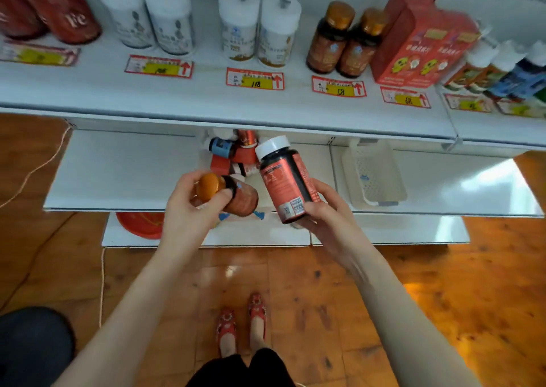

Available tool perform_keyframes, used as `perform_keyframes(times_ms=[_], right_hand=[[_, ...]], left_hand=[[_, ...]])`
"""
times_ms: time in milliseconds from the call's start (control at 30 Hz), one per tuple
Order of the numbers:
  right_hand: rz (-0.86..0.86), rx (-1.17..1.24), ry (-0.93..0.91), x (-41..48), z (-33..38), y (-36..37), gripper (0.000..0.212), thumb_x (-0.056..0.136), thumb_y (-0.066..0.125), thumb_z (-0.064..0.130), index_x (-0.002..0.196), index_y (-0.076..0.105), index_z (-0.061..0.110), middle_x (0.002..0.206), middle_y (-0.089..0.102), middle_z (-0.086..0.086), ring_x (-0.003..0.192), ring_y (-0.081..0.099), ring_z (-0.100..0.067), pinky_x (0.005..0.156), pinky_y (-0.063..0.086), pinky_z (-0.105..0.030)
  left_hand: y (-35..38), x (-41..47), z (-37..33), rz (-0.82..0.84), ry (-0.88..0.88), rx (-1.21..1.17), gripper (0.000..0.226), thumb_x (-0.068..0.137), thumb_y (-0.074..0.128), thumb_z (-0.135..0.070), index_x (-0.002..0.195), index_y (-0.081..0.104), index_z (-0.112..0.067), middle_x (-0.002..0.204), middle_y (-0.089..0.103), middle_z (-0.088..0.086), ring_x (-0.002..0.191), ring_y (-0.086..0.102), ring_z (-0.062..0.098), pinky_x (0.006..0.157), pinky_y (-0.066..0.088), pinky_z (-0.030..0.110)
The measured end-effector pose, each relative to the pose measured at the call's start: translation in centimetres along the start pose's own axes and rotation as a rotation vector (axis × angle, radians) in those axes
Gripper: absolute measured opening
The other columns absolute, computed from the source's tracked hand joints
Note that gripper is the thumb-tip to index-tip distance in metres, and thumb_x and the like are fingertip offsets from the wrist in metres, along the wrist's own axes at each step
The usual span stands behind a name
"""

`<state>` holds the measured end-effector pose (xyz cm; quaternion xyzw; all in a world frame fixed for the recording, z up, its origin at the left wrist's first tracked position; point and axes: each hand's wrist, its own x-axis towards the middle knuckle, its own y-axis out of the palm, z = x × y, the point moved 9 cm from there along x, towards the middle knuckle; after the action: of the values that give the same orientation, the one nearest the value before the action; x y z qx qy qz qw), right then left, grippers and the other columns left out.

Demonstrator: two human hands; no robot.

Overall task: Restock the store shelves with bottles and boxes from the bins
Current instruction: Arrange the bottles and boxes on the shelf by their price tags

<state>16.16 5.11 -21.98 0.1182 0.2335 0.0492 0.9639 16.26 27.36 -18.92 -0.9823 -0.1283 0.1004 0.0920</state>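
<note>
My left hand [189,209] grips a small brown bottle with a gold cap [233,194], tilted on its side in front of the lower shelf. My right hand [325,209] holds a dark bottle with a red label and white cap [285,176], nearly upright. Behind both hands a white bin [206,145] on the lower shelf holds several bottles and red boxes. On the top shelf [206,97] stand two matching gold-capped brown bottles [345,40], white jars [257,29], a red box [413,40] and dark red canisters [59,5].
An empty white basket [373,173] sits on the lower shelf to the right. White-capped bottles [499,67] crowd the top shelf's far right. Price tags line the shelf front. A red disc [141,224] lies on the bottom ledge. A cord [38,168] hangs at left over the wooden floor.
</note>
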Motion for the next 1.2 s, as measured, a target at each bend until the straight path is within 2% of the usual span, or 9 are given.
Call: perform_keyframes(times_ms=[133,367,567,667,867,967,1067,1133,1200], right_hand=[[0.166,0.128,-0.014,-1.1,3.3,3.6,0.105,0.031,0.090,0.031,0.125,0.049,0.006,0.104,0.066,-0.012,0.092,0.065,-0.025,0.076,0.054,-0.032],[0.446,0.271,-0.063,-3.6,8.2,7.1,0.067,0.040,0.089,0.027,0.102,0.070,0.010,0.102,0.069,-0.012,0.092,0.067,-0.022,0.078,0.056,-0.031],[0.436,0.256,-0.106,-3.7,10.7,5.0,0.064,0.038,0.089,0.028,0.098,0.072,0.013,0.102,0.069,-0.011,0.093,0.067,-0.022,0.081,0.055,-0.032],[0.390,0.257,-0.138,-3.2,12.0,3.3,0.076,0.037,0.089,0.027,0.105,0.065,0.007,0.104,0.068,-0.014,0.093,0.067,-0.024,0.082,0.056,-0.034],[0.168,0.204,-0.256,-2.6,15.0,-1.5,0.105,0.027,0.091,0.024,0.121,0.051,0.000,0.104,0.064,-0.018,0.090,0.066,-0.025,0.080,0.056,-0.033],[0.027,0.107,-0.336,-2.6,16.3,-4.0,0.081,0.040,0.078,0.011,0.116,0.053,0.012,0.091,0.070,-0.006,0.084,0.066,-0.018,0.079,0.056,-0.028],[-0.129,-0.055,-0.409,-2.6,17.6,-5.8,0.065,0.050,0.072,0.009,0.111,0.054,0.023,0.093,0.068,0.000,0.084,0.063,-0.012,0.081,0.051,-0.025],[-0.195,-0.095,-0.433,-2.4,18.2,-6.6,0.069,0.054,0.069,0.010,0.120,0.051,0.017,0.098,0.065,-0.001,0.083,0.063,-0.007,0.078,0.051,-0.019],[-0.243,-0.105,-0.444,-2.2,18.7,-7.3,0.076,0.054,0.069,0.011,0.127,0.046,0.011,0.102,0.065,0.000,0.083,0.063,-0.003,0.073,0.051,-0.015]], left_hand=[[-1.8,-1.5,-3.4,-0.006,-0.015,-0.176,0.025,0.081,0.069,-0.015,0.095,0.059,-0.034,0.102,0.062,-0.001,0.098,0.063,0.021,0.088,0.052,0.045],[-3.5,-2.8,-9.0,-0.085,0.120,-0.244,0.023,0.083,0.064,-0.011,0.095,0.057,-0.029,0.090,0.063,-0.007,0.078,0.061,-0.002,0.081,0.053,0.027],[-1.8,-1.6,-11.8,-0.026,0.148,-0.299,0.019,0.082,0.067,-0.016,0.095,0.061,-0.027,0.093,0.062,-0.002,0.094,0.061,0.018,0.075,0.056,0.023],[-0.5,-0.6,-13.7,0.023,0.173,-0.276,0.036,0.060,0.075,-0.035,0.094,0.062,-0.034,0.096,0.060,-0.006,0.095,0.060,0.017,0.082,0.053,0.032],[2.7,1.7,-18.7,0.124,0.324,-0.103,0.035,0.066,0.075,-0.022,0.096,0.061,-0.032,0.094,0.062,-0.007,0.086,0.059,0.009,0.081,0.049,0.025],[4.5,3.6,-21.4,0.170,0.374,0.015,0.038,0.056,0.073,-0.036,0.092,0.061,-0.038,0.098,0.065,-0.002,0.087,0.062,0.009,0.079,0.049,0.020],[6.9,6.0,-24.3,0.198,0.444,0.098,0.043,0.065,0.075,-0.018,0.104,0.059,-0.026,0.105,0.062,0.005,0.087,0.062,0.011,0.081,0.049,0.017],[8.4,7.5,-26.4,0.206,0.506,0.127,0.041,0.075,0.071,-0.001,0.109,0.057,-0.019,0.103,0.058,0.007,0.079,0.059,0.008,0.068,0.044,0.004],[9.5,9.2,-27.9,0.229,0.538,0.134,0.039,0.078,0.067,0.002,0.108,0.056,-0.021,0.104,0.056,0.007,0.082,0.058,0.017,0.063,0.044,0.006]])
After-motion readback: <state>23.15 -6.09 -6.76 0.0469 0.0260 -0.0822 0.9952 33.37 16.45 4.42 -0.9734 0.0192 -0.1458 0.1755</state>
